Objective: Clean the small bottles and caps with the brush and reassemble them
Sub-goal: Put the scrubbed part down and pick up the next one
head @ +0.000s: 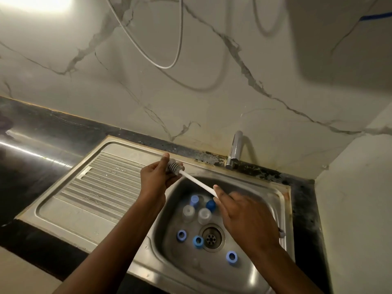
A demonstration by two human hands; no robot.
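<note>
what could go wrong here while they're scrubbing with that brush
1. The right hand pinches only the far end of the brush handle, so the grip might slip and drop it into the sink.
2. That hand is close by the standing bottles; a sweep could topple them.
3. Three loose blue caps lie around the drain, easy to knock about.

Left hand (158, 177) is curled round the grey bristle head of the brush (197, 183); I cannot tell if a small piece sits inside that grip. Right hand (244, 215) pinches the far end of the white handle and is slightly blurred. Below and between the hands, in the sink (263, 188), I see two clear bottles (188, 212) and two blue caps (211, 205), bunched together. Nearer the wrists, three blue rings (181, 235) lie around the drain (212, 237). Tap (234, 149) stands beyond the right hand.
</note>
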